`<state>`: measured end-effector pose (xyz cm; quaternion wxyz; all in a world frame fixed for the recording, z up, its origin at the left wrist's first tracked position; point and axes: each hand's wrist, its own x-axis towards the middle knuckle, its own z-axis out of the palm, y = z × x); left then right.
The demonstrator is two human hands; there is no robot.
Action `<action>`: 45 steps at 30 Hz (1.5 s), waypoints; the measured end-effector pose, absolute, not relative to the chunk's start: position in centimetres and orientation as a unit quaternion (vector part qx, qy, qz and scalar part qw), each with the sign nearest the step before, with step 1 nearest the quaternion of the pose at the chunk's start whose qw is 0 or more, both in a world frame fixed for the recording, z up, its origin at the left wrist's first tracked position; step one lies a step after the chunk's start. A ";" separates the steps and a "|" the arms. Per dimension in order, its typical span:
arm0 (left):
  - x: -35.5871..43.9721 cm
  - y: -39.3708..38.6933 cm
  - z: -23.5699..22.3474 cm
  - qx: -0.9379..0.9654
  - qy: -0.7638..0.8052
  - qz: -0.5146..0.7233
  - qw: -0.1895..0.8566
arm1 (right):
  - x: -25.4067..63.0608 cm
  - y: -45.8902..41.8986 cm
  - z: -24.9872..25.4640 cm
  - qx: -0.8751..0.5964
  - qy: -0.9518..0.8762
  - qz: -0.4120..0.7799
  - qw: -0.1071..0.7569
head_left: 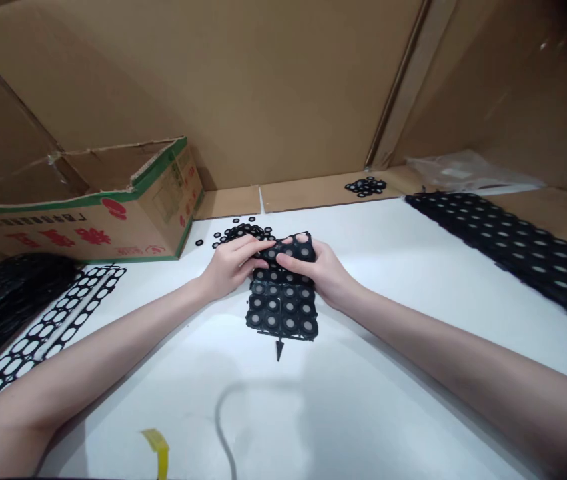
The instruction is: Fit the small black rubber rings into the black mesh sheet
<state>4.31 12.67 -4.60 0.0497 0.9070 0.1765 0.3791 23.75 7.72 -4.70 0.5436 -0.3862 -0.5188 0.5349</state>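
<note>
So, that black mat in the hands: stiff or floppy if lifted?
Likely floppy: the mat seems to bend where the right hand holds its far end up. Probably light, as it looks thin. The slim tip at its near end might bend easily.

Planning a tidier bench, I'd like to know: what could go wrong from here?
The left hand is right beside a loose pile of small black rings, so a sideways nudge might scatter them.

The right hand grips the far end of the black dotted strip; a hard pull could perhaps bend or tear it.

The left forearm crosses in front of the black lattice strip and might drag it.
</note>
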 end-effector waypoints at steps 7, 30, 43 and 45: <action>4.4 12.3 -4.3 0.875 0.239 0.410 0.101 | 23.7 7.5 -4.6 -0.437 -0.579 0.484 0.489; 4.2 14.1 -4.4 0.835 0.252 0.368 0.322 | 23.4 7.4 -4.6 -0.462 -0.656 0.383 0.457; 4.4 13.9 -4.6 0.781 0.301 0.342 0.427 | 23.3 7.7 -4.8 -0.458 -0.664 0.379 0.453; 4.5 13.9 -4.6 0.778 0.303 0.339 0.433 | 23.3 7.7 -4.8 -0.461 -0.667 0.374 0.450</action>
